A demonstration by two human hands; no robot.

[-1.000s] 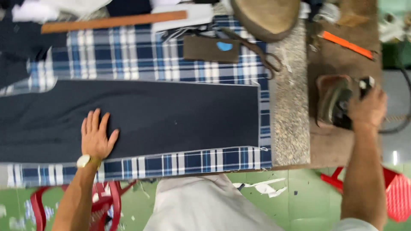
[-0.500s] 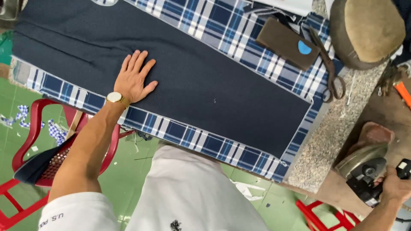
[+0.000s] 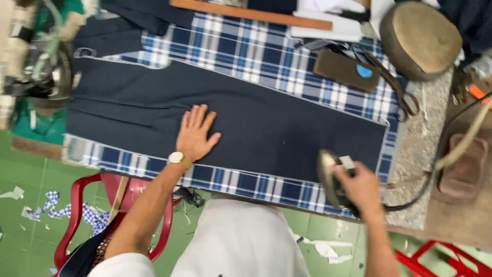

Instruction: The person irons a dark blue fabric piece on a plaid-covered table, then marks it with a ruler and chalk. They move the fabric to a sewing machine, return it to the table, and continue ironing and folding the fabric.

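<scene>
A long dark navy piece of cloth (image 3: 266, 125) lies flat on a blue and white plaid cover (image 3: 241, 46) over the table. My left hand (image 3: 196, 132), with a watch at the wrist, rests flat and spread on the navy cloth near its front edge. My right hand (image 3: 363, 189) grips the handle of a clothes iron (image 3: 328, 177), held tilted above the front right corner of the cloth. The iron's cord (image 3: 451, 149) trails off to the right.
A brown iron rest (image 3: 464, 166) sits on the wooden stand at right. Scissors (image 3: 394, 84), a brown pad with blue chalk (image 3: 346, 69), a round padded cushion (image 3: 420, 38) and a wooden ruler (image 3: 251, 14) lie at the back. A red plastic stool (image 3: 77, 215) stands below left.
My right hand has lifted the iron off its rest at the right and carried it left over the cloth's front right corner. My left hand stays flat on the cloth.
</scene>
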